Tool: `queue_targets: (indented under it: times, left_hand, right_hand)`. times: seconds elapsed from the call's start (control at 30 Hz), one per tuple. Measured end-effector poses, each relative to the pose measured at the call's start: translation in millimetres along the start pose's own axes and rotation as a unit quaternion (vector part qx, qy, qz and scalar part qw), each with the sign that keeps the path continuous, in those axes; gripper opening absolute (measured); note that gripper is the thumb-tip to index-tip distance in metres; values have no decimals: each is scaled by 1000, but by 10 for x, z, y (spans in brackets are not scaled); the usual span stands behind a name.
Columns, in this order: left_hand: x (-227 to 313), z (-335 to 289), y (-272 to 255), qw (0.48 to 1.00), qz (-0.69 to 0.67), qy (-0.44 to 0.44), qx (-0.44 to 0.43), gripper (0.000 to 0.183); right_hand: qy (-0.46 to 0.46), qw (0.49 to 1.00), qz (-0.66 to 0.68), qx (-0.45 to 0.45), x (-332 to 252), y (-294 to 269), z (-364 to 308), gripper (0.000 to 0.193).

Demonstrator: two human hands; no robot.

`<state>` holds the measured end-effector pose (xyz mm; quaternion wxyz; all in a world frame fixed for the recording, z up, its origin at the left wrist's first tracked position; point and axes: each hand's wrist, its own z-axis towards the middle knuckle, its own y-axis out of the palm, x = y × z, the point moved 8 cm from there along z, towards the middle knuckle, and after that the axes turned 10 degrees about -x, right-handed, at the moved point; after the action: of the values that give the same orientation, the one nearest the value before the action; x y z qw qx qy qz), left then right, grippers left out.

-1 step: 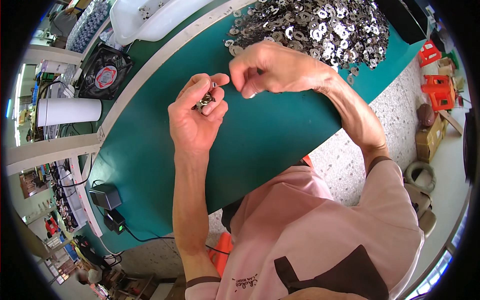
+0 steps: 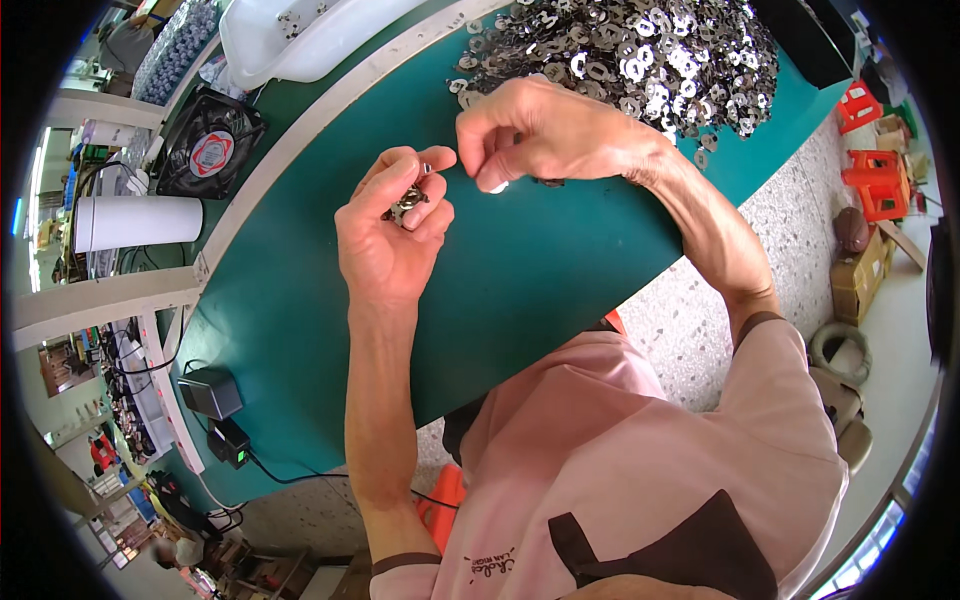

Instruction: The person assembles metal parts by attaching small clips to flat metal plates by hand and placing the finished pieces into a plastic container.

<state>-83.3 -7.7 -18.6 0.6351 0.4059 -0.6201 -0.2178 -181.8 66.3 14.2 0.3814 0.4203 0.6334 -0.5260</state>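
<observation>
My left hand (image 2: 385, 250) is raised over the green table mat, palm up. Its fingers curl around a few small shiny metal pieces (image 2: 410, 200), which show between thumb and fingers. Just to the right, my right hand (image 2: 560, 132) is closed, thumb and index finger brought together in a pinch. Whatever lies between those fingertips is hidden, though a dark bit shows below its curled fingers. A small gap separates the two hands. Behind my right hand spreads a large heap of flat, ring-shaped stamped metal pieces (image 2: 640, 65).
A white plastic tray (image 2: 290, 45) stands beyond the table's pale rim (image 2: 345, 95). Left of that rim are a black fan (image 2: 208, 150) and a white cylinder (image 2: 140, 222). Dark power adapters (image 2: 212, 392) with cables lie at the near left. Red stools (image 2: 876, 185) stand at right.
My right hand has shifted slightly, its thumb tip moving a little left and up. My left hand stays almost in place with the metal pieces.
</observation>
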Motion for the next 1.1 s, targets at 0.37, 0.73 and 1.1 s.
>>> queue_targets:
  times: [0.37,0.73,1.1]
  left_hand:
    - [51,-22,-38,996,72,15,54,15]
    - [57,-58,44,967,232,27,97,14]
    - [131,-71,6,961,226,73,140,8]
  right_hand:
    - [-25,971,232,56,85,-130,1,14]
    - [-32,941,331,62,177,-139,38,13]
    - [-62,942,321,75,95,-116,23,13]
